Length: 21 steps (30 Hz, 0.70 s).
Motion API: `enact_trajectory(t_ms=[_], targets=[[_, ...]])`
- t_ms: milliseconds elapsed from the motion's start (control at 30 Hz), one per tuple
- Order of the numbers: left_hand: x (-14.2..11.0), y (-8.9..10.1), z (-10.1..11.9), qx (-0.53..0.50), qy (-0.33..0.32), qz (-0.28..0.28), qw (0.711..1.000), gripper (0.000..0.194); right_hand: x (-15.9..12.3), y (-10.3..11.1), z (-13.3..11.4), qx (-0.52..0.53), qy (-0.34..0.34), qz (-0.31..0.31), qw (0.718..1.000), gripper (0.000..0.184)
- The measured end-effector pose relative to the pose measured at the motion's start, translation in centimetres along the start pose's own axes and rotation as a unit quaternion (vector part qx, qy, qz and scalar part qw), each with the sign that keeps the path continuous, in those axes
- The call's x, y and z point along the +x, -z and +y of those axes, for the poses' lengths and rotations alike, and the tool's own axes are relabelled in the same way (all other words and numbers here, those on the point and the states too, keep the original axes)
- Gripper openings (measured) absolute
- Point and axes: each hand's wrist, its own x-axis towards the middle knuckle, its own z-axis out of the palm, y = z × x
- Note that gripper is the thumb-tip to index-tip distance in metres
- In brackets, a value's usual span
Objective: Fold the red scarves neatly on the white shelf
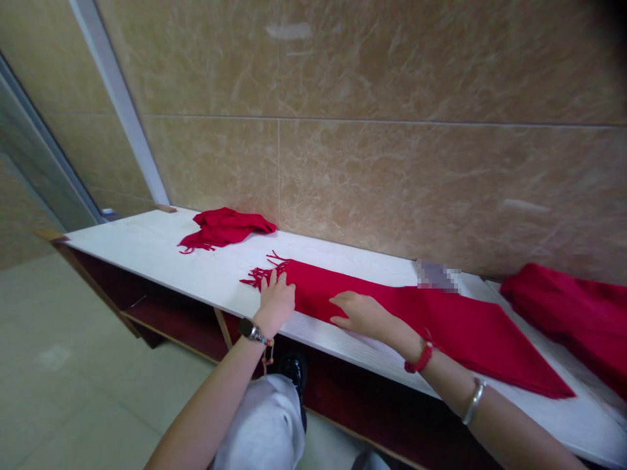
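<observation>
A red fringed scarf [441, 323] lies folded lengthwise and flat along the white cabinet top [132, 245]. At its left end, by the fringe, my left hand [277, 297] rests on the cloth with its fingers stretched out. My right hand [362, 313] is over the scarf's near edge, a little farther right, fingers extended and thumb apart. Neither hand grips the fabric. Part of the scarf's near edge is hidden under my right hand and forearm.
A crumpled red scarf [228, 225] lies toward the left back. More red cloth [573, 313] is bunched at the right end. A blurred-out small item [435, 275] sits near the tiled wall [343, 176]. Open dark-red shelves [181, 326] run below the top.
</observation>
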Motion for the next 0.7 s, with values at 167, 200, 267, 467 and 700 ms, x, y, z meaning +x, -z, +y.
enact_trajectory(t_ms=[167, 200, 267, 467, 700], targets=[[7.9, 0.4, 2.4, -0.053, -0.228, -0.035, 0.971, 0.031, -2.8, -0.4, -2.7, -0.083, -0.011, -0.032, 0.996, 0.025], [9.3, 0.5, 3.0, -0.059, -0.263, -0.049, 0.962, 0.03, -2.7, -0.6, -2.8, -0.098, -0.01, -0.028, 0.995, 0.026], [11.6, 0.3, 4.0, -0.063, -0.306, -0.071, 0.947, 0.03, -2.5, -1.1, -2.7, -0.121, -0.006, -0.015, 0.993, 0.027], [14.9, -1.6, 5.7, -0.063, -0.334, -0.107, 0.934, 0.031, -2.2, -2.0, -1.5, -0.138, 0.022, 0.063, 0.988, 0.027], [17.5, -2.9, 6.5, -0.098, -0.303, -0.144, 0.937, 0.03, -2.6, -2.6, -0.3, -0.139, 0.034, 0.13, 0.981, 0.022]])
